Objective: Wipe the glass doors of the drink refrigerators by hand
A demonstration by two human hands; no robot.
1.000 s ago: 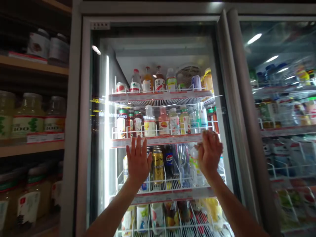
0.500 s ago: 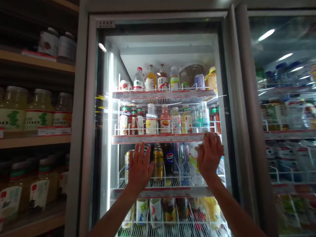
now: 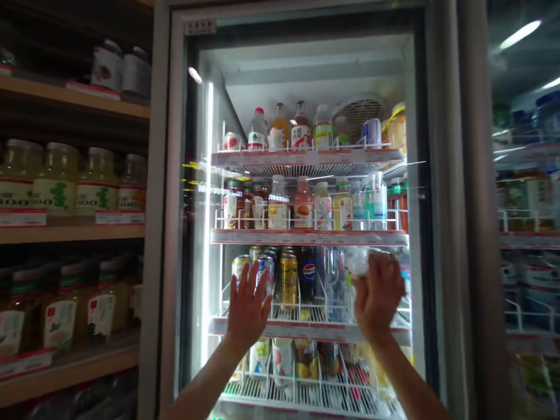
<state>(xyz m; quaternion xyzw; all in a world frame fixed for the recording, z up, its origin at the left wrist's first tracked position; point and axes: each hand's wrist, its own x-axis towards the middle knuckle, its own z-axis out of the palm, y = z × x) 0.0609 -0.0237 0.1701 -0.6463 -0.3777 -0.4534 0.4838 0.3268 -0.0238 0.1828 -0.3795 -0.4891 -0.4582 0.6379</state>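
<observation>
My left hand is raised flat with its fingers spread, in front of the glass door of a lit drinks fridge. Whether its palm touches the glass I cannot tell. On the right, my right hand is closed around a crumpled, light brownish cloth, held up to the glass; only its edges show past the fingers. Behind the glass, golden cans and a dark cola bottle stand between my hands. Bottles on the shelf just above are seen through the pane.
Left of the fridge, a wooden shelf carries several jars and bottles of juice. A metal frame post separates this door from a second fridge on the right. Light reflections lie across the glass.
The view has shifted, so the fridge sits further right and a little higher. My right hand with the cloth has moved down from the second shelf's edge. My left hand stays spread.
</observation>
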